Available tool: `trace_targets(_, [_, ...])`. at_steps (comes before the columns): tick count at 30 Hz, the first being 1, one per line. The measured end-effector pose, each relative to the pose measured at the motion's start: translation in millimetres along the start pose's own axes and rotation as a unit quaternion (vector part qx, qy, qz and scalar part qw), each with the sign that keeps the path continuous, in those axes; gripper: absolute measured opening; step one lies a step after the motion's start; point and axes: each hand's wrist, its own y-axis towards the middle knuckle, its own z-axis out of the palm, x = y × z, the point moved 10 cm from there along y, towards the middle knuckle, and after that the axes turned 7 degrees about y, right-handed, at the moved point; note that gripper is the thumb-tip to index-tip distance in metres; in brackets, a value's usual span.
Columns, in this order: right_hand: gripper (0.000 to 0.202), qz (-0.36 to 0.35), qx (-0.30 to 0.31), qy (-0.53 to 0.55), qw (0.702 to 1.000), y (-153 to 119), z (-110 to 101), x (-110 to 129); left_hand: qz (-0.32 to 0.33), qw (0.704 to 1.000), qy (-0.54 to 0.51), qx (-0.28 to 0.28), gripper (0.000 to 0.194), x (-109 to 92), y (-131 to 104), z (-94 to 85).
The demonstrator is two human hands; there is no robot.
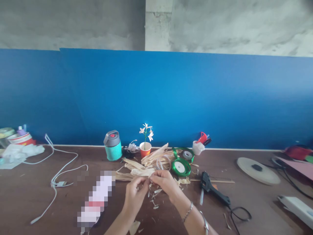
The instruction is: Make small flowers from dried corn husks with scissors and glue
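Note:
My left hand [137,192] and my right hand [165,183] meet over the middle of the table, their fingertips pinched close together. Whatever lies between the fingers is too small to make out. Pale dried husks [143,171] lie just behind both hands, and small husk scraps [156,192] are scattered below them. To the right of the husks sits a roll of green ribbon [181,167]. Behind them, a red paper cup [145,150] holds a stem with white flowers [146,130].
A turquoise flask [113,147] stands left of the cup. White cables [57,173] and a blurred-out object [96,200] lie left. At right are a black glue gun [212,189], a thin stick [226,181], a round disc [258,171] and a white cup of tools [197,148].

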Motion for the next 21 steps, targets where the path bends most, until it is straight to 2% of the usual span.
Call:
trace_targets(4, [0.019,-0.001,-0.001,0.0,1.0,0.6,-0.1,0.6,-0.01,1.0,-0.02,0.0,0.024,0.8,0.0,-0.3])
trace_targets(9, [0.019,-0.004,0.006,-0.014,1.0,3.5,-3.4,2.2,-0.023,0.997,-0.069,0.033,0.026,2.2,0.3,5.8])
trace_targets(15, [0.018,-0.02,0.005,0.004,1.0,1.4,-4.3,7.8,-0.017,0.997,-0.059,0.038,0.022,1.2,0.2,7.7])
trace_targets(21, [0.012,-0.016,0.003,0.024,1.0,-2.5,-2.8,9.7,-0.066,0.99,-0.111,0.054,0.025,8.2,-0.4,14.5])
